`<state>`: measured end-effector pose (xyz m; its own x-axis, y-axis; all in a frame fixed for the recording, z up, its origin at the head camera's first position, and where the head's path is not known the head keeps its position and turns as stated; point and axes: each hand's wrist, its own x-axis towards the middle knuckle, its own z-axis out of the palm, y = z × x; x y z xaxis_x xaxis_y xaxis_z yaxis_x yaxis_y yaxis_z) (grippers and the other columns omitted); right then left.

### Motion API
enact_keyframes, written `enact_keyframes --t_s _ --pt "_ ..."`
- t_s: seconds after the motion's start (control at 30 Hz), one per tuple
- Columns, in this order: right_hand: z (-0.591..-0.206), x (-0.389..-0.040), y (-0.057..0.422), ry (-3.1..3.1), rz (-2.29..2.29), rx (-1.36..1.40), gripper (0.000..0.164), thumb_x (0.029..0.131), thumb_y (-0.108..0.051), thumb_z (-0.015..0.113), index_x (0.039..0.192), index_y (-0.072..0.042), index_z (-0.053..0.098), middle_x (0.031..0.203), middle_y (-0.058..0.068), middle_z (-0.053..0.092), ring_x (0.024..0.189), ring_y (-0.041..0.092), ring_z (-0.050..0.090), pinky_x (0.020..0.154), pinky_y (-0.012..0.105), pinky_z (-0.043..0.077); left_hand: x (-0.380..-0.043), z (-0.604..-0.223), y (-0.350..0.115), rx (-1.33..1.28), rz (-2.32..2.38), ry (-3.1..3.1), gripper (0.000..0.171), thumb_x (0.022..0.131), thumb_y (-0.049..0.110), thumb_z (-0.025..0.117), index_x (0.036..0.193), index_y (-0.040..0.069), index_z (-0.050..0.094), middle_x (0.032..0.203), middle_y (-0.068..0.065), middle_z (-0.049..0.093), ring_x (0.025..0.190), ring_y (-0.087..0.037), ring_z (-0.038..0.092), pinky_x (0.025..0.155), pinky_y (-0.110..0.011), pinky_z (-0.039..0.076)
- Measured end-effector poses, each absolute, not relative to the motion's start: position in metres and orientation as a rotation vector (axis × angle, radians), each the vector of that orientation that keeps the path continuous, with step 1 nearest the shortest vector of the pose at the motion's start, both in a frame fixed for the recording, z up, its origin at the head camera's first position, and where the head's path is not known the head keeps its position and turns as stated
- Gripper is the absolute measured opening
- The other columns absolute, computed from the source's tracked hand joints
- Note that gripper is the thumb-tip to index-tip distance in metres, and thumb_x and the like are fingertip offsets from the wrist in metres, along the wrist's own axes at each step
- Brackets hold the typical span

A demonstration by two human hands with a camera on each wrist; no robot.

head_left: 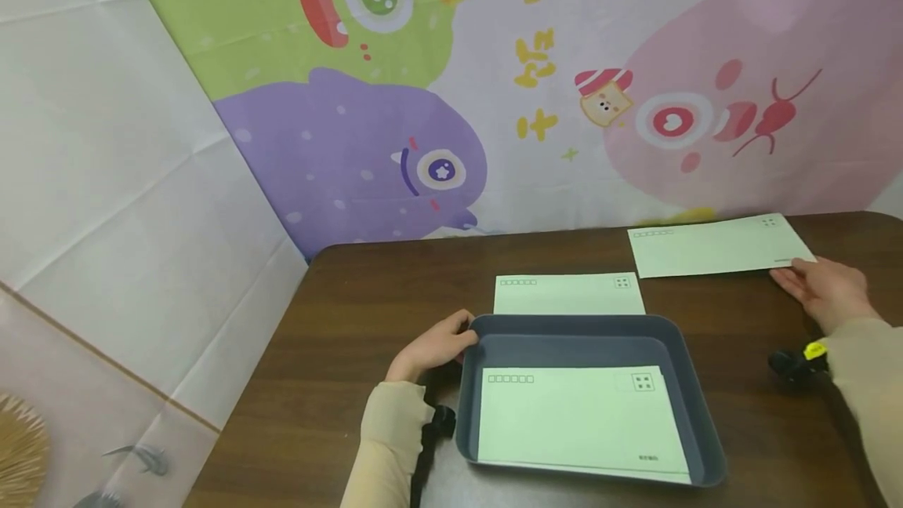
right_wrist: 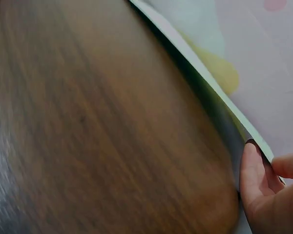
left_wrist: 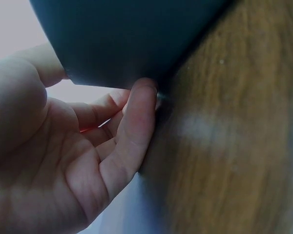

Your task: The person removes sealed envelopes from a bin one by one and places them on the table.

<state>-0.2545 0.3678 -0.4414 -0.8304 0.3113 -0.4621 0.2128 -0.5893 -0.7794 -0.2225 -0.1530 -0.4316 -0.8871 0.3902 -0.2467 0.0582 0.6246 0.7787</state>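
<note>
A dark grey tray (head_left: 564, 324) stands at the front of the table, and my left hand (head_left: 433, 347) grips its far left corner. In the left wrist view the fingers curl under the tray's dark wall (left_wrist: 127, 44), with the thumb partly hidden behind it. Inside the tray lies a pale green envelope (head_left: 582, 422), with another edge showing beneath it at the front. My right hand (head_left: 834, 288) pinches a pale envelope (head_left: 719, 248) by its near right corner, thumb on top. The right wrist view shows this envelope (right_wrist: 205, 73) nearly edge-on, tilted up from the table.
Behind the tray another envelope (head_left: 567, 294) lies on the brown wooden table (head_left: 339, 382), its front part hidden by the tray. A cloth with cartoon figures (head_left: 395, 163) hangs along the table's back edge. White sheeting (head_left: 127, 139) covers the left side.
</note>
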Motion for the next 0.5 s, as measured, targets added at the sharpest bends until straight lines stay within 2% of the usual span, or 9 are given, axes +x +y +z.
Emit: enact_keyframes --t_s 0.07,0.1,0.13,0.2,0.27,0.33,0.4,0.43,0.5 --pt "-0.44 -0.257 0.365 -1.51 2.519 -0.909 0.082 0.086 0.001 0.049 0.144 -0.012 -0.006 0.106 -0.01 0.053 0.055 0.008 0.063 0.06 0.022 0.053 -0.222 -0.432 -0.153 0.358 1.157 2.453 0.017 0.09 0.019 0.045 0.101 0.008 0.051 0.091 -0.006 0.054 0.076 -0.018 0.055 0.067 -0.03 0.048" --pt "-0.44 -0.257 0.363 -1.572 2.47 -0.921 0.079 0.086 0.0 0.047 0.144 -0.009 -0.005 0.088 -0.01 0.056 0.052 0.008 0.062 0.059 0.021 0.052 -0.222 -0.431 -0.154 0.36 1.156 2.451 0.017 0.09 0.02 0.045 0.101 0.008 0.051 0.092 -0.006 0.054 0.076 -0.018 0.055 0.067 -0.03 0.048" --pt "-0.439 -0.258 0.361 -1.626 2.426 -0.933 0.076 0.087 0.0 0.045 0.144 -0.006 -0.004 0.072 -0.009 0.055 0.05 0.008 0.062 0.058 0.02 0.052 -0.223 -0.431 -0.154 0.362 1.156 2.448 0.017 0.091 0.02 0.045 0.102 0.008 0.051 0.092 -0.006 0.054 0.077 -0.018 0.055 0.067 -0.03 0.048" --pt "-0.439 -0.26 0.358 -1.695 2.361 -0.97 0.074 0.087 0.0 0.045 0.144 -0.004 -0.003 0.051 -0.006 0.049 0.046 0.009 0.061 0.056 0.019 0.052 -0.223 -0.431 -0.154 0.358 1.155 2.442 0.017 0.091 0.021 0.045 0.102 0.009 0.051 0.092 -0.006 0.054 0.077 -0.018 0.055 0.067 -0.03 0.049" --pt "-0.438 -0.262 0.356 -1.737 2.305 -1.034 0.073 0.087 -0.001 0.046 0.145 -0.005 0.001 0.048 -0.007 0.047 0.044 0.009 0.061 0.055 0.019 0.051 -0.223 -0.431 -0.154 0.359 1.156 2.437 0.017 0.091 0.021 0.045 0.102 0.009 0.051 0.093 -0.006 0.054 0.077 -0.018 0.055 0.067 -0.03 0.049" --pt "-0.438 -0.263 0.354 -1.768 2.247 -1.112 0.072 0.087 -0.002 0.047 0.145 -0.008 0.005 0.064 -0.001 0.056 0.043 0.008 0.06 0.055 0.019 0.051 -0.224 -0.431 -0.154 0.363 1.162 2.433 0.017 0.091 0.021 0.045 0.102 0.009 0.051 0.093 -0.006 0.053 0.077 -0.018 0.054 0.067 -0.03 0.049" --pt "-0.437 -0.265 0.354 -1.795 2.191 -1.169 0.07 0.088 -0.003 0.047 0.146 -0.01 0.008 0.091 0.012 0.058 0.043 0.006 0.059 0.055 0.018 0.051 -0.225 -0.43 -0.154 0.366 1.166 2.43 0.017 0.091 0.021 0.045 0.102 0.009 0.051 0.093 -0.006 0.054 0.077 -0.018 0.054 0.067 -0.03 0.049" --pt "-0.437 -0.266 0.354 -1.814 2.165 -1.192 0.069 0.088 -0.004 0.047 0.146 -0.011 0.009 0.107 0.015 0.053 0.043 0.005 0.059 0.056 0.018 0.051 -0.225 -0.43 -0.154 0.367 1.168 2.429 0.017 0.091 0.021 0.045 0.102 0.009 0.051 0.093 -0.006 0.054 0.078 -0.018 0.054 0.067 -0.03 0.049" --pt "-0.438 -0.267 0.354 -1.872 2.112 -1.187 0.067 0.089 -0.005 0.046 0.145 -0.009 0.01 0.121 0.015 0.04 0.043 0.004 0.059 0.056 0.018 0.051 -0.225 -0.43 -0.154 0.37 1.169 2.429 0.017 0.091 0.02 0.045 0.102 0.009 0.051 0.093 -0.006 0.054 0.078 -0.018 0.055 0.067 -0.031 0.049"
